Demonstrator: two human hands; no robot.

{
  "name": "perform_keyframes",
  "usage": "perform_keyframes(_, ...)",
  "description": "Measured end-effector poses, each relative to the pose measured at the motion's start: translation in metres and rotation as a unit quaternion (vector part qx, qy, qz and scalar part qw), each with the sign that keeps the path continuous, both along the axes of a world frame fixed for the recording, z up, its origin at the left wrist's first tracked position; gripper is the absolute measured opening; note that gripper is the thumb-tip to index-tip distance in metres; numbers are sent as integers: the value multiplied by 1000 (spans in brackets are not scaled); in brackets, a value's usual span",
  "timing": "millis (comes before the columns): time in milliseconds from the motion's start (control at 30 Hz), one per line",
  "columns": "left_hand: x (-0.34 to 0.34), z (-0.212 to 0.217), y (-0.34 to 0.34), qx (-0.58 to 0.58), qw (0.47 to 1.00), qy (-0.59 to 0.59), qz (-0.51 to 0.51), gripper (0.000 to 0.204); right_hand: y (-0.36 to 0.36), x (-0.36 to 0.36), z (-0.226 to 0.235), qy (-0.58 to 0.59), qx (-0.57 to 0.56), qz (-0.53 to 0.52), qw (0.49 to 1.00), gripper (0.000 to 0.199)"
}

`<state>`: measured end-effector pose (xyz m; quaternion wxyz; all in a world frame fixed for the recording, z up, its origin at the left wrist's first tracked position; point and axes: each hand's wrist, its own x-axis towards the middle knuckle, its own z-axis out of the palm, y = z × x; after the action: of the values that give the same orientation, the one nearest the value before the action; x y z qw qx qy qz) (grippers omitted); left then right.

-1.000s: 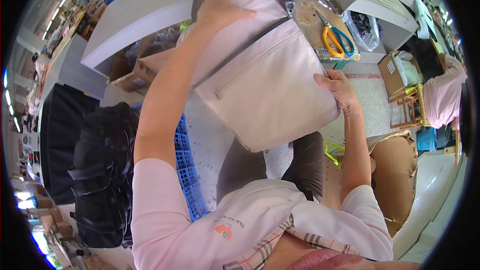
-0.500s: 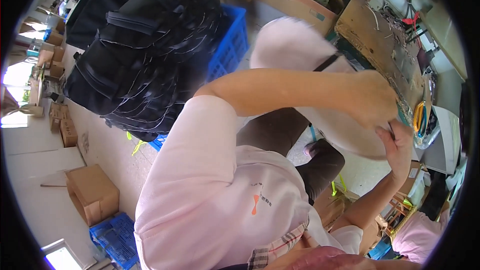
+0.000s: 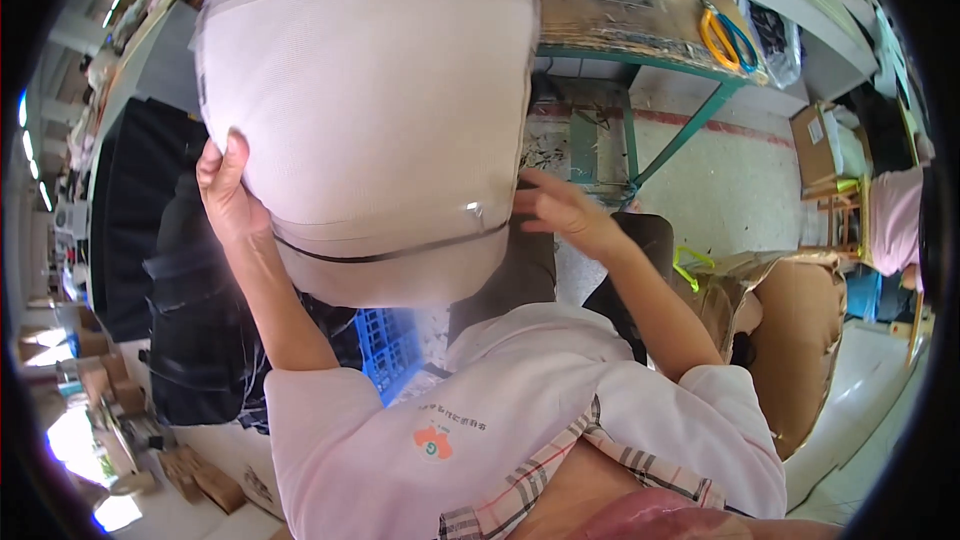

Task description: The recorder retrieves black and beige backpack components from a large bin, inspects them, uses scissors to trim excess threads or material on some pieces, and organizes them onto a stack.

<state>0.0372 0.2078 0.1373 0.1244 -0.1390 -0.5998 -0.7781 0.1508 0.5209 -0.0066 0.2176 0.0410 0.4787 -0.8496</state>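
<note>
Well, bag (image 3: 370,100) between hands (image 3: 238,202), right (image 3: 570,214) splayed

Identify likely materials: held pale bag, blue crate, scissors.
Pale bag: mostly matte fabric, probably synthetic; fine ribbed texture, seamed edges.
Blue crate: likely moulded plastic, given its lattice wall; finish unclear.
Scissors: smooth-looking handles, plastic or coated, by their even yellow and teal; slim blades, probably metal.

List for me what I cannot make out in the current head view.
Head view:
Pale pink fabric bag: far side, hidden by its near face.
Bare right hand: fingertip contact with the bag, unclear at its edge.
Blue perforated plastic crate: upper end, behind the bag.
Pink cloth: cut off by the dark rim.
</note>
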Motion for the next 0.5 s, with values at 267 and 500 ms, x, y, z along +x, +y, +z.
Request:
perform_keyframes(267, -8, -27, 40, 135, 989, -24, -62, 41, -3, -26, 35, 156, 76, -197, 965, 21)
perform_keyframes(500, -19, -65, 59, 165, 957, -103, -216, 60, 87, -44, 91, 204, 292, -136, 924, 14)
